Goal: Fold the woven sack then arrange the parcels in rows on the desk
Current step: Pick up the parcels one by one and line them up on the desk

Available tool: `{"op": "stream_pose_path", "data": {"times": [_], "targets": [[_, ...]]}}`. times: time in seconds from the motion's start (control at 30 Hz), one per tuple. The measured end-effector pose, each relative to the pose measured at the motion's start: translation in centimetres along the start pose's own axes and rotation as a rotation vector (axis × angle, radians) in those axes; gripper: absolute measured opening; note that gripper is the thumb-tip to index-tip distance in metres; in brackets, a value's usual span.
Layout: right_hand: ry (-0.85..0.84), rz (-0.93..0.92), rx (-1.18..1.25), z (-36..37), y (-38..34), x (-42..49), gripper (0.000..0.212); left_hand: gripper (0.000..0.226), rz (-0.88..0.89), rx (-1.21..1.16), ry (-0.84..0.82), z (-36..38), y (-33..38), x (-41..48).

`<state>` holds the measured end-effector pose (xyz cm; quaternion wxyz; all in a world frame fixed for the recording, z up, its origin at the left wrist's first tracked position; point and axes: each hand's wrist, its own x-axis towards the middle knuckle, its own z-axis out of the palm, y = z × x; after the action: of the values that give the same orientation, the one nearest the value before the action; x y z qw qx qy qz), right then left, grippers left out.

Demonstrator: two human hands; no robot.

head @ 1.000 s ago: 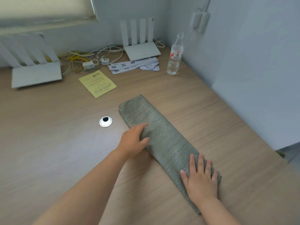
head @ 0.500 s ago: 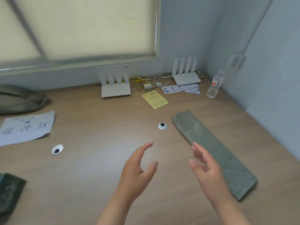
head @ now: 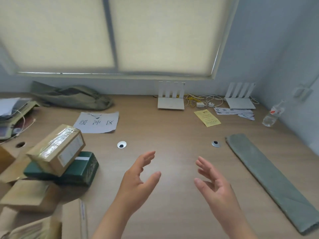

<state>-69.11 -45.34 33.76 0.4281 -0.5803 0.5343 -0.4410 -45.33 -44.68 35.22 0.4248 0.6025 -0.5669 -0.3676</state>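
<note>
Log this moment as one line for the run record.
stage: sack folded, parcels not yet arranged | woven sack: folded flat, desk right | left hand: open, empty | right hand: open, empty | parcels: piled, desk left

We note bare desk between the heaped parcels at left and the folded woven sack at right, with only two cable grommets set flush in that gap.

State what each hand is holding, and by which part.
Nothing. The left hand and right hand are open above the desk, apart from the folded sack.
</note>
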Motion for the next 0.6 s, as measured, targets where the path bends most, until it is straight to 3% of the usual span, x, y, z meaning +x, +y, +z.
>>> {"op": "stream_pose_path", "data": {"times": [0.27, 0.6], "targets": [[-0.256, -0.040, 0.049, 5.9, -0.6, 1.1, 0.067, 0.051, -0.098, 0.153, 0.140, -4.5, -1.9, -3.1], [-0.382, 0.091, 0.116, 16.4, -2.2, 0.4, 0.052, 0.053, -0.243, 0.145, 0.234, -13.9, -7.2, -4.9]]}}
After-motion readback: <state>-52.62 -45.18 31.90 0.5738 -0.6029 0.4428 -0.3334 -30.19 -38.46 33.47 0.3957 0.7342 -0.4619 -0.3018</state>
